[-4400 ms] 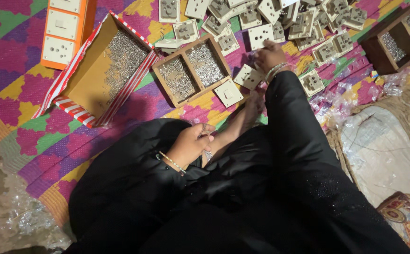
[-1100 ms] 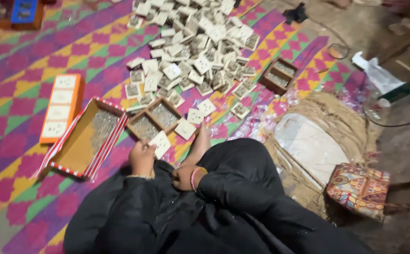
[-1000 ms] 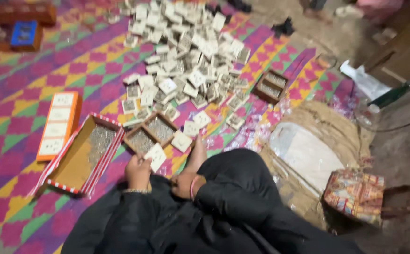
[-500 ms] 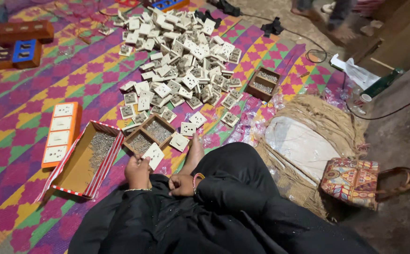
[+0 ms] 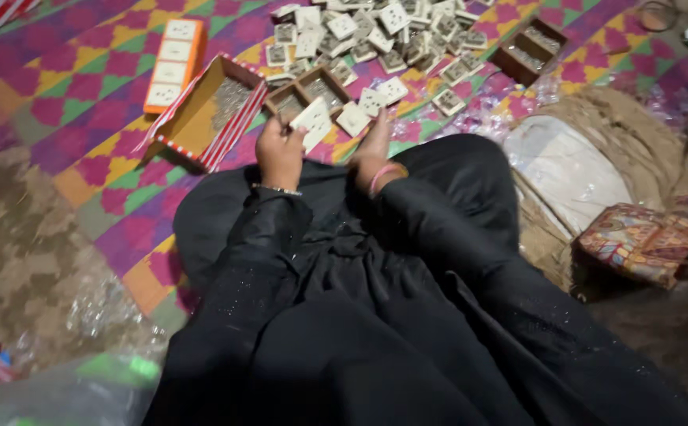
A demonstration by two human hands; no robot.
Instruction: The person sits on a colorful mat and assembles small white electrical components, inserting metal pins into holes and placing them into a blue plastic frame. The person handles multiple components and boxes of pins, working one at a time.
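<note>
Here, taking the red-and-white striped box (image 5: pixel 202 110) as your marker, an orange card of white sockets (image 5: pixel 172 54) lies just to its left on the chequered mat (image 5: pixel 83 118), and the box itself holds a heap of small grey metal parts at its far end. Just right of the box sits a small brown two-part tray (image 5: pixel 308 88), also filled with small parts. Your left hand (image 5: pixel 279 151) is below that tray, a little right of the box's near corner, fingers curled around a white socket plate (image 5: pixel 312 125) that sticks up past your knuckles; a thin tool or pin seems to be pinched there too, though it is too small to be sure. Your right hand (image 5: pixel 375 154) is farther right of the box, fingers stretched forward and resting beside another white plate (image 5: pixel 353 118); whether it grips anything you cannot tell. Beyond both hands, up and right of the box, spreads a pile of white socket plates (image 5: pixel 383 31), then a second brown tray (image 5: pixel 529 49), and far right a burlap sack (image 5: pixel 596 158) and a patterned bag (image 5: pixel 639 241).
</note>
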